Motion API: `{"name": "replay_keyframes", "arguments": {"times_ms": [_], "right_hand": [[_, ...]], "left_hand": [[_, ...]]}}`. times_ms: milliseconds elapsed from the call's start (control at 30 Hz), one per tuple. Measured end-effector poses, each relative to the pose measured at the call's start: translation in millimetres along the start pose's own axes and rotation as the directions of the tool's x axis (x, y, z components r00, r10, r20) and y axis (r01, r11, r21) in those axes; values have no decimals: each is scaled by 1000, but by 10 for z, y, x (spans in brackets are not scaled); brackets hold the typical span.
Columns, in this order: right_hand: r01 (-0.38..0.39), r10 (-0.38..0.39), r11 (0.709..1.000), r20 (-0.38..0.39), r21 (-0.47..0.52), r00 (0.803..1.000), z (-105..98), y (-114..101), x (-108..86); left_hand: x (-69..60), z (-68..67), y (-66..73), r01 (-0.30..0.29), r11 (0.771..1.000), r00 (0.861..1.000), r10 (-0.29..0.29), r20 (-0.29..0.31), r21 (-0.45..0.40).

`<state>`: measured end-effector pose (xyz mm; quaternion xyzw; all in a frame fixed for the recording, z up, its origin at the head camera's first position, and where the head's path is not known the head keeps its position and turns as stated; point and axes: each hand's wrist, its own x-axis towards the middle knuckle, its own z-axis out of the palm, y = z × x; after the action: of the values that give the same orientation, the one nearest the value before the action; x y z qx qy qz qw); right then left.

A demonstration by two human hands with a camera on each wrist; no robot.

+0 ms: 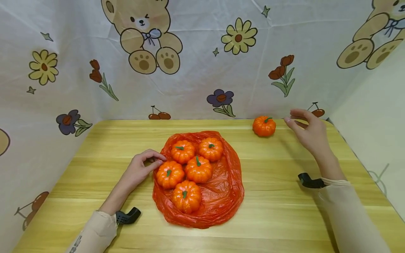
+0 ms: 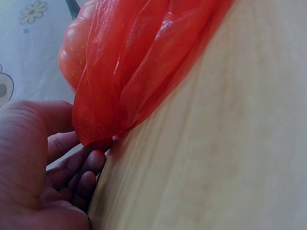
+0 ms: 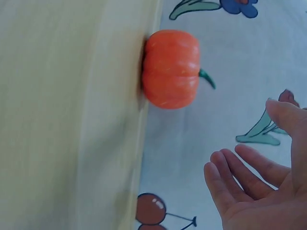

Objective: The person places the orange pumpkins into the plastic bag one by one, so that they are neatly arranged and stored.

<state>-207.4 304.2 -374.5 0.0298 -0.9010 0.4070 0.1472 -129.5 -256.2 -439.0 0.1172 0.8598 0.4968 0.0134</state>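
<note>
A red plastic bag (image 1: pixel 226 182) lies spread on the table with its rim rolled outward. Several small orange pumpkins (image 1: pixel 198 169) with green stems sit in it, mostly toward its left side. My left hand (image 1: pixel 142 167) pinches the bag's left rim between thumb and fingers; in the left wrist view the red film (image 2: pixel 139 62) partly covers the fingertips. One more pumpkin (image 1: pixel 264 127) stands alone on the table near the back edge. To its right my right hand (image 1: pixel 308 131) hovers with fingers loosely bent, apart from it and holding nothing, as the right wrist view also shows.
The wooden table (image 1: pixel 272 218) ends at a hanging cloth (image 1: pixel 196 80) printed with bears and flowers. A pale wall surface (image 1: pixel 373 140) runs along the right side. Black wrist devices (image 1: pixel 128 215) stick out at both sleeves.
</note>
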Motion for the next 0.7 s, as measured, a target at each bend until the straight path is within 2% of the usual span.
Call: {"name": "replay_keyframes", "arguments": {"times_ms": [133,300,700], "right_hand": [[-7,7,1000,22,-1,1000,14,83,6],[2,-1,1000,77,-8,997,129,139,32],[14,-14,1000,229,-2,973,385,80,50]], "left_hand": [[-12,-18,-2,6,1000,1000,-5,-2,13],[-22,-26,3,8,1000,1000,-8,-4,23],[10,7,14,11,1000,1000,-11,-1,13]]}}
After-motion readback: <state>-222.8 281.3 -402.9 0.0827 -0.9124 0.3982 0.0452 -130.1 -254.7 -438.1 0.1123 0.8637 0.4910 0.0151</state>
